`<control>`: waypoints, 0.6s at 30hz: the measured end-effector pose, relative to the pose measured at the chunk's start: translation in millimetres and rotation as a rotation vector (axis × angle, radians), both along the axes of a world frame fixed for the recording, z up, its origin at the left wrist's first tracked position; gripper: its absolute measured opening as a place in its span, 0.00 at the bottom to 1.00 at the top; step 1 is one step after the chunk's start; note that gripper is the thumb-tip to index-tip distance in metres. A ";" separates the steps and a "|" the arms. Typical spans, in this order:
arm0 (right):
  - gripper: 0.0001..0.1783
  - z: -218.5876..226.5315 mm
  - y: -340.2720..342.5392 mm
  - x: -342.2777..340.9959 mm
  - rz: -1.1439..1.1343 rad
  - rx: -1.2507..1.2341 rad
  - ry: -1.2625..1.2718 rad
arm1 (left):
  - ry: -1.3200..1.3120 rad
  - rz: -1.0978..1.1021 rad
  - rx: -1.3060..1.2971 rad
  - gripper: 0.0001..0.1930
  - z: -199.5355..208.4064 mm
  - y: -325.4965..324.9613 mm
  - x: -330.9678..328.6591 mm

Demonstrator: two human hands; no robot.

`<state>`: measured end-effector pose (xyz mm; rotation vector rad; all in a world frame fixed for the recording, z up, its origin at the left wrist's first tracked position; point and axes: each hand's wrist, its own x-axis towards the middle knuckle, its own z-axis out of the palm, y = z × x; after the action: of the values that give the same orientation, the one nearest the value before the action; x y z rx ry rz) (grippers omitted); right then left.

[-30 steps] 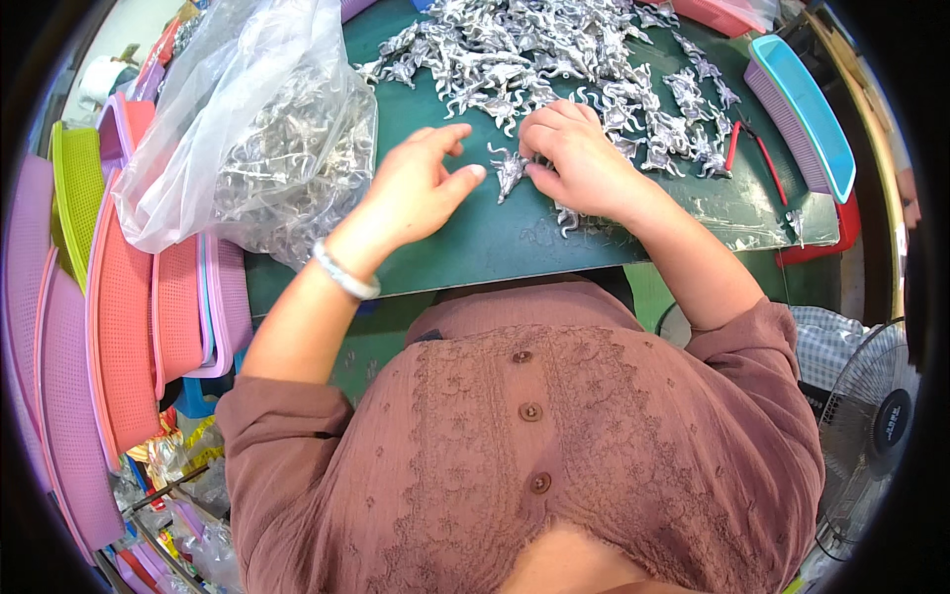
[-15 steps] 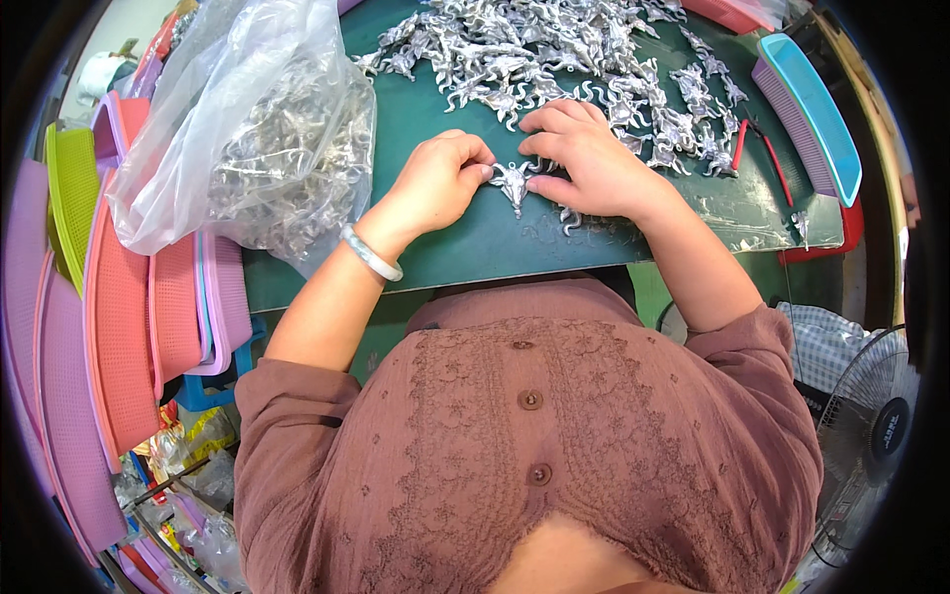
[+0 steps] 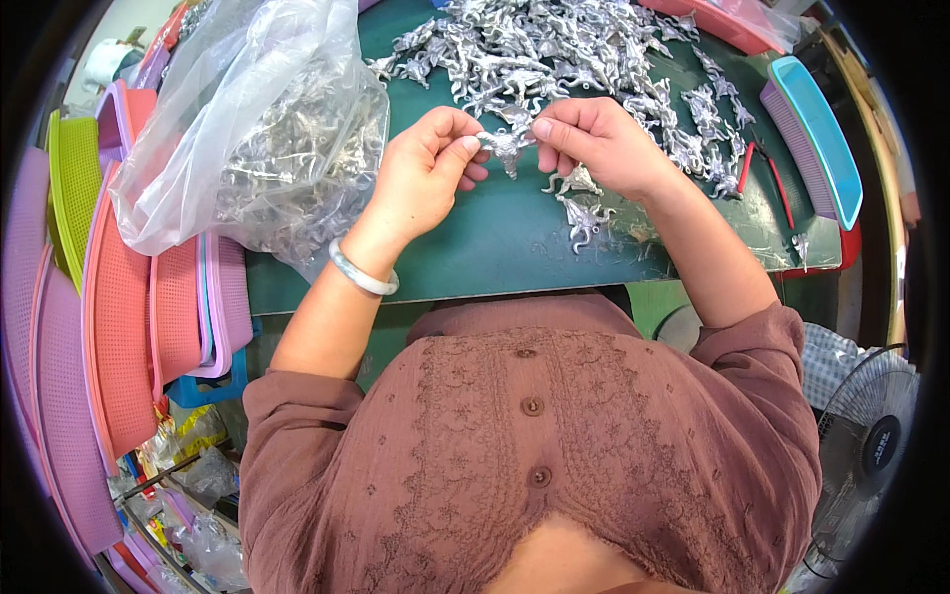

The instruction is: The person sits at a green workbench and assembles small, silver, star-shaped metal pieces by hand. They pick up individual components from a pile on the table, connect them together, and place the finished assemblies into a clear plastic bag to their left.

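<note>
Between my two hands is a silver metal bull-skull casting (image 3: 508,150) with curved horns, its narrow end toward me. My left hand (image 3: 430,168) pinches one horn between thumb and fingertips, and a pale bangle (image 3: 362,269) circles that wrist. On the other side my right hand (image 3: 599,147) is closed on the opposite horn. Close below the right hand, a similar loose casting (image 3: 586,220) lies on the green tabletop (image 3: 445,257). Beyond both hands spreads a large heap of silver castings (image 3: 564,54).
A clear plastic bag (image 3: 287,148) full of castings stands at the left, beside stacked coloured baskets (image 3: 124,327). Red-handled pliers (image 3: 777,183) lie at the right near a blue-and-purple basket (image 3: 816,144). A fan (image 3: 871,455) stands at the lower right.
Both hands have lifted the skull casting slightly off the tabletop and moved away from me. My right hand has turned from palm-down to a pinch, uncovering loose castings beneath it.
</note>
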<state>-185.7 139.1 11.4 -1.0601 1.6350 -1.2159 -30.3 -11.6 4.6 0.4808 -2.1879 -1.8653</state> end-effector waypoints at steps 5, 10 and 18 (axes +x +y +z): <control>0.09 -3.0 -6.6 2.3 -0.089 -0.133 -0.143 | 0.130 0.077 0.215 0.09 -3.4 5.6 2.1; 0.09 -15.7 -3.9 10.5 -0.195 -0.295 -0.153 | 0.277 0.101 0.371 0.12 -10.4 8.0 -1.6; 0.10 -20.2 -1.0 7.2 -0.182 -0.366 -0.046 | 0.250 0.090 0.473 0.19 -7.6 11.8 -7.6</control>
<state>-178.5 138.2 -8.8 -1.1094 1.5335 -1.6950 -37.9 0.2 -3.1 0.3908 -1.5414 -2.2531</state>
